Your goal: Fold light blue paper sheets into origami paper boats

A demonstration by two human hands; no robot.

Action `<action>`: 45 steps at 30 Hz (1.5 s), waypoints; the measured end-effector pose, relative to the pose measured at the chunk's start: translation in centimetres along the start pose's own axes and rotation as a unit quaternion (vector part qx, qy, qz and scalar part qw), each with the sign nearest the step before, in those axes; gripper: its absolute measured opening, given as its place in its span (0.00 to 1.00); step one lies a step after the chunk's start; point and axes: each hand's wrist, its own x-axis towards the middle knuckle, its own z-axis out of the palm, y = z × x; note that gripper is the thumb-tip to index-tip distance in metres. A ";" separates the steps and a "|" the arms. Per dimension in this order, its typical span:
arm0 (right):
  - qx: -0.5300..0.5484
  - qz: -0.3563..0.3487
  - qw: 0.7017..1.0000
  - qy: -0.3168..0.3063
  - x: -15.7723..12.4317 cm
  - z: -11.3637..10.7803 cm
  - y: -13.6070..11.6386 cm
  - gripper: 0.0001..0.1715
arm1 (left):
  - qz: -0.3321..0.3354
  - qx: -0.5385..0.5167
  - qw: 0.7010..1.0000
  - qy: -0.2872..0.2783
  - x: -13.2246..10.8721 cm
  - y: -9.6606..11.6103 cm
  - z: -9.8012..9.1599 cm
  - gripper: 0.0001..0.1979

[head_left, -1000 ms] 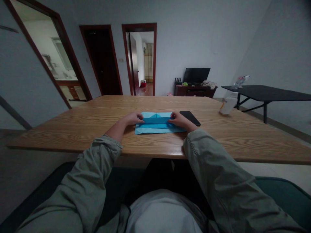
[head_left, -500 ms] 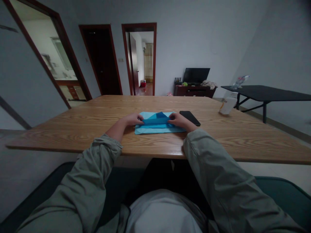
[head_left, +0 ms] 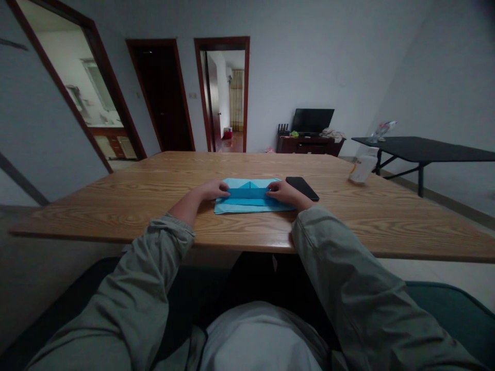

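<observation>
A sheet of blue folded paper (head_left: pixel 248 194) is held at its two ends above a lighter blue sheet (head_left: pixel 247 208) on the wooden table. The folded paper has a long flat band along its front, and a small pointed peak with a centre line rises behind it. My left hand (head_left: pixel 214 190) pinches its left end between thumb and fingers. At the right end my right hand (head_left: pixel 283 193) grips it the same way. Just beyond my right hand lies a black phone-like slab (head_left: pixel 302 188), flat on the table.
The wooden table (head_left: pixel 154 206) spreads wide on both sides. A white container with an orange mark (head_left: pixel 361 170) stands toward its right edge. Farther off are a black folding table (head_left: pixel 429 148) with a clear plastic bottle (head_left: pixel 382 131), and a cabinet bearing a dark screen (head_left: pixel 313 120).
The raised flap at the back of the folded paper has gone down into a lower, even peak, and the front band lies straighter. Both hands have stayed almost in place.
</observation>
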 end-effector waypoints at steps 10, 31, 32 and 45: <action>0.010 0.030 0.999 0.003 -0.2 0.0 -0.3 0.15 | -0.011 0.029 0.998 0.062 0.3 0.0 0.4 0.26; -0.127 -0.032 0.991 0.024 -0.2 1.5 -2.0 0.19 | 0.012 0.191 0.974 0.125 0.5 4.0 1.9 0.18; -0.129 -0.024 0.991 0.025 -0.1 1.5 -2.0 0.19 | 0.007 0.195 0.973 0.123 0.5 3.9 1.9 0.18; -0.146 0.029 0.989 0.016 0.4 1.2 -0.8 0.16 | -0.080 0.063 0.992 0.068 0.9 2.3 1.1 0.29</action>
